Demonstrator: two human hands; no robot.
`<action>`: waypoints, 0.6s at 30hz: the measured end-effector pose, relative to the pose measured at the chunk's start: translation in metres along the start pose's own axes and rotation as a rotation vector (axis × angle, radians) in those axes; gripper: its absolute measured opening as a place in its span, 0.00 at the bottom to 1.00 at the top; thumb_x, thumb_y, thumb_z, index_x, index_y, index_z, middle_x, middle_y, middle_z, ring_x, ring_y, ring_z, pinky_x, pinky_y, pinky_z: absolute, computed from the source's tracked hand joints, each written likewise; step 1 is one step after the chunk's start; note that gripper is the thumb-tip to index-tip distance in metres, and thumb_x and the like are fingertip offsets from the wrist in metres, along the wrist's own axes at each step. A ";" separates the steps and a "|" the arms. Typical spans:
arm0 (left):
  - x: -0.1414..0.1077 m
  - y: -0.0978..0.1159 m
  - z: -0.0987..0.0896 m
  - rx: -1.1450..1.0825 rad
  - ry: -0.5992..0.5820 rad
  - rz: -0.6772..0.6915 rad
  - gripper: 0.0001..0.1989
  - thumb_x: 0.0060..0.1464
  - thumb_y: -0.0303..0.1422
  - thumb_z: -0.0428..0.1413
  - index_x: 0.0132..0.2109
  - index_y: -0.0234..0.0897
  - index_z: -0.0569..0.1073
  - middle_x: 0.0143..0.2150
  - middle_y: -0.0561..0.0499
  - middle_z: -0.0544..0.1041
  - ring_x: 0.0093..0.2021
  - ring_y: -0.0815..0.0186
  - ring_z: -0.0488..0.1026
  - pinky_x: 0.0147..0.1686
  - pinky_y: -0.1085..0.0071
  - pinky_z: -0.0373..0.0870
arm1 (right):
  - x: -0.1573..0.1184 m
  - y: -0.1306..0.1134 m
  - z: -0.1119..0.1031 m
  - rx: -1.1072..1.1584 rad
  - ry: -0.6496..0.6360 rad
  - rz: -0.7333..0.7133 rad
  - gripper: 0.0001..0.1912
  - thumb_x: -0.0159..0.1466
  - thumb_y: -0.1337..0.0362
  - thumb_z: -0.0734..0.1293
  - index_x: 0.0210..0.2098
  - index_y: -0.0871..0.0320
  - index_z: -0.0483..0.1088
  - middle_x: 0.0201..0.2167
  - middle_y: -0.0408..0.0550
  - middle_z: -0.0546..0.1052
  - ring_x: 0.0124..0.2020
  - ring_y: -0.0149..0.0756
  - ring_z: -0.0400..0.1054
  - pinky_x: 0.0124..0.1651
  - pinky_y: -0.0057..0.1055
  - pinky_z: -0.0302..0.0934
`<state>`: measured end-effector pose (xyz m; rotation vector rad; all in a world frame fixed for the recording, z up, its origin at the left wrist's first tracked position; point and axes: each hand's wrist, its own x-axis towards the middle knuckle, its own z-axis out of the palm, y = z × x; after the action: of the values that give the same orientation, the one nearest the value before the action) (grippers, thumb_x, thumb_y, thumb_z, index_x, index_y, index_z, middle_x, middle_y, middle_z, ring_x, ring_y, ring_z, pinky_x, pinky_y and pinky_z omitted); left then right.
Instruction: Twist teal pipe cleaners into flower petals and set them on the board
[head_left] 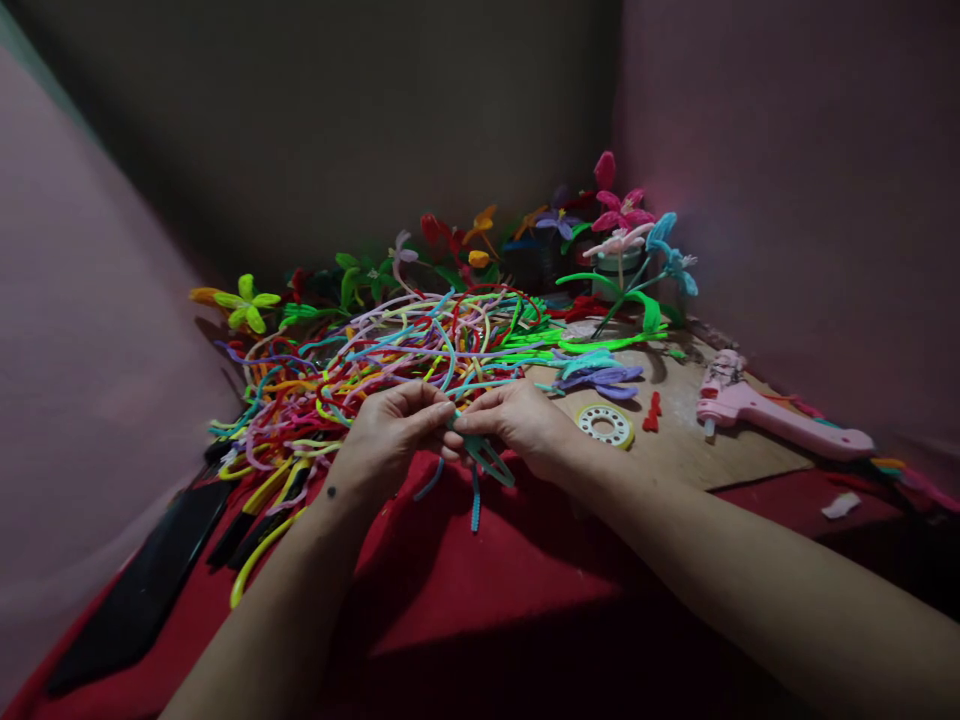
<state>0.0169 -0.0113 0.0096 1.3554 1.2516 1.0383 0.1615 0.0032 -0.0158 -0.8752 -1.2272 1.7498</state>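
My left hand (394,430) and my right hand (517,425) meet at the middle, fingertips pinched close together. Between them is a teal looped piece (489,460), its loops hanging down below my right fingers. Blue stems (475,500) dangle beneath the hands, and a light blue stem rises above them. What exactly my left fingertips pinch is too small to tell, though it lies at the top of the teal piece. Just behind the hands spreads a large tangled pile of coloured fuzzy stems (390,345).
On a brown board (705,465) at right lie a tape roll (604,426), a red piece (652,411), purple loops (604,380) and a pink glue gun (780,415). Fuzzy flowers (621,210) stand behind. A black flat object (142,590) lies left, on red cloth (480,590).
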 end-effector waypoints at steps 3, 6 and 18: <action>-0.002 0.002 0.006 0.078 0.064 0.058 0.07 0.43 0.31 0.58 0.27 0.33 0.67 0.19 0.55 0.72 0.18 0.70 0.71 0.21 0.75 0.68 | 0.000 -0.001 0.000 0.007 -0.015 0.016 0.06 0.45 0.68 0.70 0.16 0.64 0.70 0.14 0.45 0.71 0.15 0.27 0.62 0.21 0.26 0.56; -0.004 0.003 0.010 0.170 0.116 0.125 0.06 0.44 0.31 0.57 0.27 0.34 0.67 0.19 0.56 0.72 0.19 0.70 0.70 0.23 0.74 0.68 | 0.002 0.000 -0.002 -0.068 -0.015 -0.012 0.07 0.47 0.70 0.69 0.15 0.63 0.69 0.11 0.43 0.69 0.14 0.25 0.60 0.19 0.25 0.53; 0.001 -0.002 -0.001 0.145 0.023 0.028 0.10 0.43 0.37 0.58 0.29 0.32 0.71 0.15 0.56 0.67 0.14 0.76 0.59 0.14 0.79 0.54 | -0.001 -0.002 0.001 -0.302 0.052 -0.072 0.08 0.49 0.72 0.64 0.15 0.64 0.69 0.09 0.40 0.66 0.11 0.23 0.54 0.16 0.23 0.46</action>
<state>0.0154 -0.0102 0.0080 1.4782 1.3497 1.0012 0.1619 0.0029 -0.0133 -1.0291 -1.4932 1.4983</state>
